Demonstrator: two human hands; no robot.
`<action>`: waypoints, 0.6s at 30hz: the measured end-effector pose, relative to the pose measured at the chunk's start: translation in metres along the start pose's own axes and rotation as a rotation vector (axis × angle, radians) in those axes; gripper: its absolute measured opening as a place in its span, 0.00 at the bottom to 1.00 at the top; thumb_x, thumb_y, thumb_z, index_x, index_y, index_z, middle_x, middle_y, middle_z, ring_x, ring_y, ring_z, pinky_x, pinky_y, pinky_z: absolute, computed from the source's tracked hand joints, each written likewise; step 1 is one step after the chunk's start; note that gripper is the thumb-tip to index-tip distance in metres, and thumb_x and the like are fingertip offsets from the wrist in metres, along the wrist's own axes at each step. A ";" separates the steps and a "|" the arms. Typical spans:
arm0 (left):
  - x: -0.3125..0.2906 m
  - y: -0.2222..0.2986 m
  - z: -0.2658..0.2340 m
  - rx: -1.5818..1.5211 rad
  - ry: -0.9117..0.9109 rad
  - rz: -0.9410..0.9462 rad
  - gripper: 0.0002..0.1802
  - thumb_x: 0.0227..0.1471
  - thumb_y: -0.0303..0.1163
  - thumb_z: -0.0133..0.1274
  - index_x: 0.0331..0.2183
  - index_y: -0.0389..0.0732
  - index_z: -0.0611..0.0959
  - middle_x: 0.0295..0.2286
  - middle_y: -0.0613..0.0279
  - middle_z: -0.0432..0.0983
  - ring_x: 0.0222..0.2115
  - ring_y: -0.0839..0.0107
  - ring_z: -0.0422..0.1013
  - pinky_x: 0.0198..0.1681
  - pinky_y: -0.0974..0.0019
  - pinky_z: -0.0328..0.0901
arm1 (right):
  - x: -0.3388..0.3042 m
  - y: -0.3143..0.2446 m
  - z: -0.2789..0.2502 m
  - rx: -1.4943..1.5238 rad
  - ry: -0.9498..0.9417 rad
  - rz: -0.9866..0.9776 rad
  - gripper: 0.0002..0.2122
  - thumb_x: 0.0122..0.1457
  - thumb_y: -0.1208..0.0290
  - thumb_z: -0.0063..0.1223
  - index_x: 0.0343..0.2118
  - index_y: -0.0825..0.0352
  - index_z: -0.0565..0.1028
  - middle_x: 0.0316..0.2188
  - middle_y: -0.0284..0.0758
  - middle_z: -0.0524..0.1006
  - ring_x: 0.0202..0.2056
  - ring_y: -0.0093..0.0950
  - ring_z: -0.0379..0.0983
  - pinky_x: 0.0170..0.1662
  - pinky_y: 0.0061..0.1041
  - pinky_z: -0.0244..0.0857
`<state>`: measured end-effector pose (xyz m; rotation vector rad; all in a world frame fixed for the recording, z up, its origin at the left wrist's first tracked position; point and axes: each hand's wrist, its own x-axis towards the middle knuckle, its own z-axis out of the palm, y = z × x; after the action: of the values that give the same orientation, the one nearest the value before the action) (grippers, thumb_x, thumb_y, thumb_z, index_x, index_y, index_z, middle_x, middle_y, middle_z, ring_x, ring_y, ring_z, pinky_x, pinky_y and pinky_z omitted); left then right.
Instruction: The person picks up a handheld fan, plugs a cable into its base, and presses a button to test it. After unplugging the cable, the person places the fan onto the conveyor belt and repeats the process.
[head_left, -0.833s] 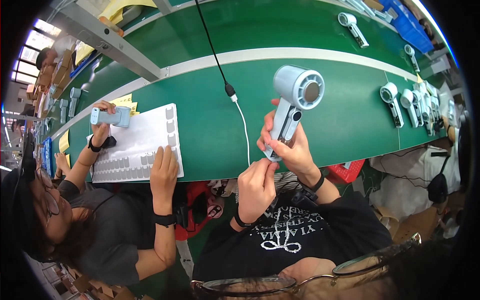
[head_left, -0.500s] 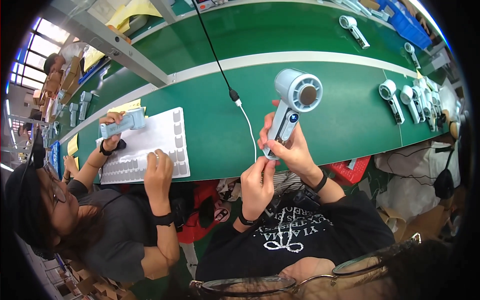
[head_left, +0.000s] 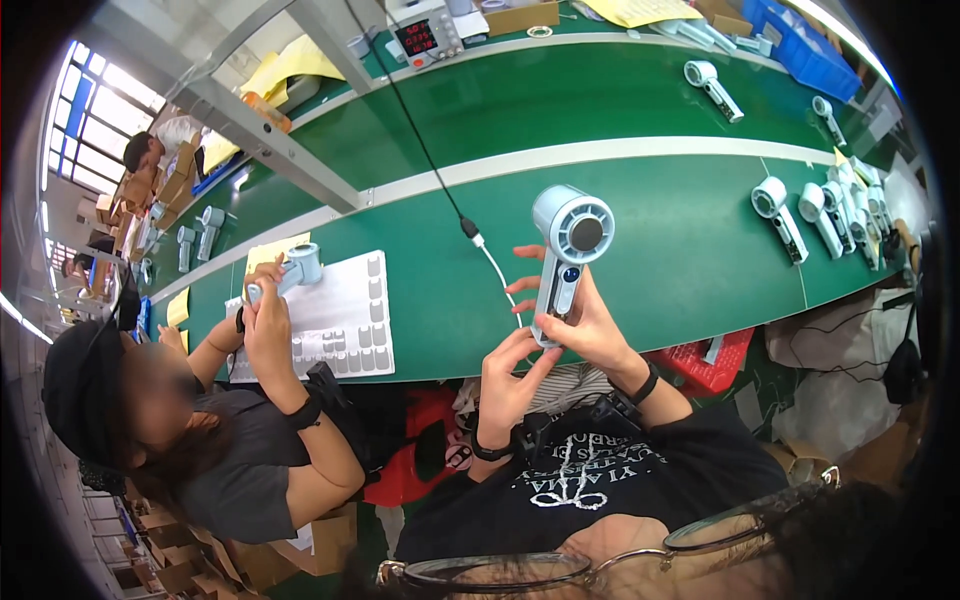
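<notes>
My right hand (head_left: 592, 330) holds the handheld fan (head_left: 561, 262) just right of the white cable (head_left: 500, 272), left hand (head_left: 506, 388) narrowed at its base, can't tell if pinching; probably light, stiff, slick, so best gripped by the handle.

The head view, the left of two fisheyes, looks down and forward over the green worktop (head_left: 435, 310); the wearer's glasses (head_left: 640, 554) sit very near at bottom centre, while windows (head_left: 110, 118) show far off at upper left.
</notes>
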<state>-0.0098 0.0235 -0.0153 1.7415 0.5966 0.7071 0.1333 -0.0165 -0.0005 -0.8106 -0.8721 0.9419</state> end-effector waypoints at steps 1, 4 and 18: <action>0.002 -0.001 0.003 0.002 -0.014 0.015 0.08 0.47 0.22 0.60 0.33 0.31 0.81 0.32 0.54 0.77 0.32 0.68 0.74 0.37 0.69 0.67 | -0.001 -0.003 -0.004 -0.019 -0.011 -0.017 0.40 0.53 0.78 0.53 0.64 0.64 0.40 0.60 0.47 0.55 0.52 0.37 0.67 0.50 0.37 0.69; 0.010 0.002 0.013 -0.065 -0.038 0.001 0.09 0.45 0.21 0.60 0.33 0.31 0.82 0.33 0.55 0.78 0.33 0.68 0.75 0.38 0.69 0.66 | -0.001 -0.015 -0.007 0.050 0.045 -0.096 0.41 0.52 0.78 0.52 0.64 0.64 0.38 0.60 0.47 0.54 0.53 0.39 0.66 0.51 0.38 0.69; 0.038 0.030 0.050 0.114 0.052 0.033 0.09 0.42 0.21 0.62 0.31 0.31 0.83 0.35 0.54 0.79 0.31 0.63 0.76 0.35 0.68 0.68 | -0.003 -0.024 -0.047 -0.048 0.169 -0.185 0.37 0.54 0.81 0.49 0.63 0.65 0.40 0.59 0.49 0.56 0.55 0.40 0.64 0.55 0.40 0.66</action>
<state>0.0543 0.0091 0.0093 1.8466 0.6566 0.7555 0.1815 -0.0374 0.0001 -0.8234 -0.8093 0.6823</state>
